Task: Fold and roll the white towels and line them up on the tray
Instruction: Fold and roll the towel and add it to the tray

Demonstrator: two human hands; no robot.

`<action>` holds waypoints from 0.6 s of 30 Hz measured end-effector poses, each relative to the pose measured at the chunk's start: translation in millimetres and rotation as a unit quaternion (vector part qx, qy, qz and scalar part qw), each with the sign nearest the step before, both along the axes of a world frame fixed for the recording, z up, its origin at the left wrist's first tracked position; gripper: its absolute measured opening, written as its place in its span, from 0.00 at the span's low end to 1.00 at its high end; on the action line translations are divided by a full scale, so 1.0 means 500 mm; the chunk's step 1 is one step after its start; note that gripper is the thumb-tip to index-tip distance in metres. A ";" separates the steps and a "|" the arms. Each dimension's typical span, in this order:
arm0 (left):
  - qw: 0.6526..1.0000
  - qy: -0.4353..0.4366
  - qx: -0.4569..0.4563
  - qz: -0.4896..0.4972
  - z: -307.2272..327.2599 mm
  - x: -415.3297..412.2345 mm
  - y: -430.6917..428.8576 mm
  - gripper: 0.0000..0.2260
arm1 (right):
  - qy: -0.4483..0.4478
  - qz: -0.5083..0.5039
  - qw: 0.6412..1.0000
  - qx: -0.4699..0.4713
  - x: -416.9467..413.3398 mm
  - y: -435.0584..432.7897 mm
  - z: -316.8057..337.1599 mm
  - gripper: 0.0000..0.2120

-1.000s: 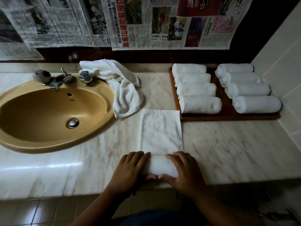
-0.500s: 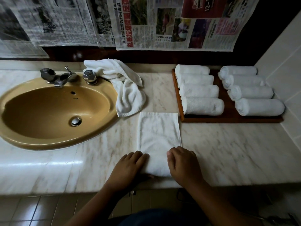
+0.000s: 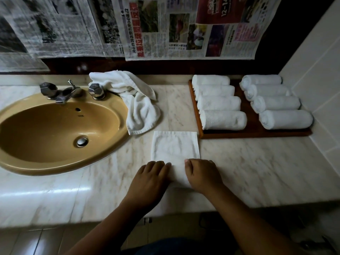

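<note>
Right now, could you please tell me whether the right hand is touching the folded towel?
Touching: the head view shows the right hand resting on the folded towel at its near end.

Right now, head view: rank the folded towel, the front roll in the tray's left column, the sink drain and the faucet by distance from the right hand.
1. folded towel: under the right hand, touching it.
2. front roll: on the tray, ahead and slightly right.
3. sink drain: in the basin, well to the left.
4. faucet: behind the basin, farthest left and back.
</note>
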State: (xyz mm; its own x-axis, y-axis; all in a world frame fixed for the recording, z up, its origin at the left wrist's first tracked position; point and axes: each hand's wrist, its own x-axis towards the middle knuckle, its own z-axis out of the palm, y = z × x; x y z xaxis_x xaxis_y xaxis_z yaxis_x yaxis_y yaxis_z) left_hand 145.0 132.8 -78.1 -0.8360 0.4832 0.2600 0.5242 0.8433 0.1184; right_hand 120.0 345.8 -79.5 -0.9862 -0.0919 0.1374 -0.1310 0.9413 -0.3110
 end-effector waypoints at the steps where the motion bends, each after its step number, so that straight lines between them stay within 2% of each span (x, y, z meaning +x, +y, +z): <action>1: 1.000 -0.014 0.003 0.022 -0.006 0.002 0.005 0.23 | 0.014 0.004 1.000 0.014 -0.003 -0.001 0.000 0.24; 3: 0.997 -0.034 0.011 0.062 -0.017 -0.003 0.009 0.24 | 0.049 0.009 0.998 0.038 0.006 -0.006 -0.002 0.21; 6: 0.994 -0.051 0.030 0.092 -0.011 -0.020 0.015 0.21 | 0.083 0.025 0.996 0.025 0.040 -0.008 -0.014 0.16; 11: 0.978 -0.158 0.049 0.125 0.017 -0.040 0.021 0.20 | 0.075 0.034 0.997 0.002 0.063 -0.003 -0.025 0.17; 13: 0.975 -0.173 0.044 0.130 0.021 -0.043 0.018 0.19 | 0.056 0.030 0.998 0.009 0.049 -0.008 -0.015 0.17; 16: 0.994 -0.090 0.039 0.054 0.009 -0.016 0.007 0.21 | 0.032 0.030 0.999 -0.017 0.034 -0.007 -0.005 0.18; 18: 1.000 -0.024 0.003 -0.013 -0.015 0.011 -0.009 0.27 | 0.016 0.033 0.999 -0.032 0.030 -0.004 -0.005 0.20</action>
State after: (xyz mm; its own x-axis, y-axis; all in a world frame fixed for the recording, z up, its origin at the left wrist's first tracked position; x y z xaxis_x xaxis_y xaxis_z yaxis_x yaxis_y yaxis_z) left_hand 150.6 128.5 -85.7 -0.8349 0.5034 0.2225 0.5394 0.8288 0.1489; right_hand 134.8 343.9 -81.7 -0.9734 -0.1461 0.1764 -0.2026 0.9084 -0.3657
